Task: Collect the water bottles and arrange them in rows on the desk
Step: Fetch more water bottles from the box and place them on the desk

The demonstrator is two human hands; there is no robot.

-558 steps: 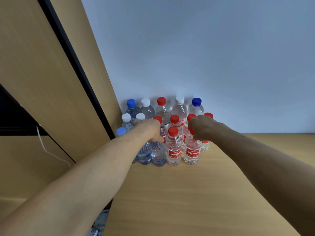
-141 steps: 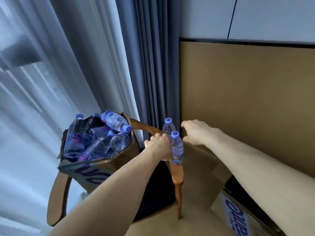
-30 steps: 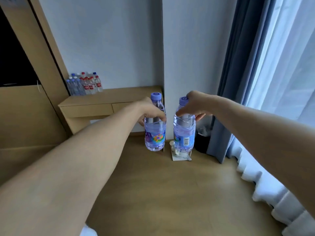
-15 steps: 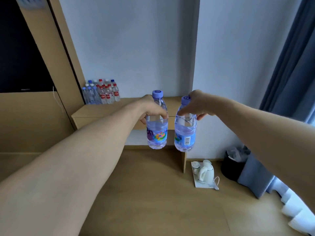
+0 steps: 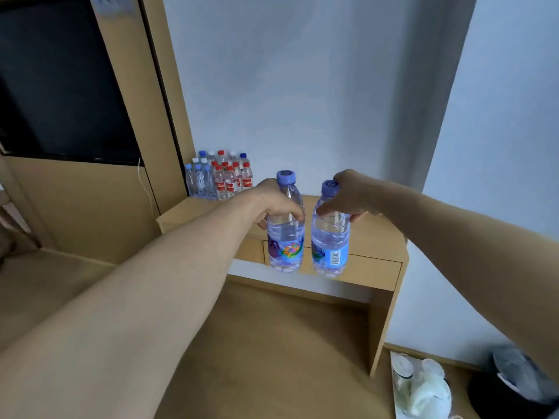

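Head view:
- Left hand [image 5: 273,207] closed round shoulder of left bottle [image 5: 286,237], purple cap up.
- Right hand [image 5: 351,195] pinches neck of right bottle [image 5: 330,243] from above.
- Both bottles airborne, near desk [image 5: 375,237] front edge.
- Bottle cluster [image 5: 219,176] at 11 o'clock, desk's far left corner.
- Advice: carry upright; set bases flat beside cluster's front row; release only once steady, avoid toppling neighbours.

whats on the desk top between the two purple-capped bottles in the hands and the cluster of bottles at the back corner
Nothing: in the head view, the wooden desk top is bare between the held purple-capped bottles and the cluster of bottles.
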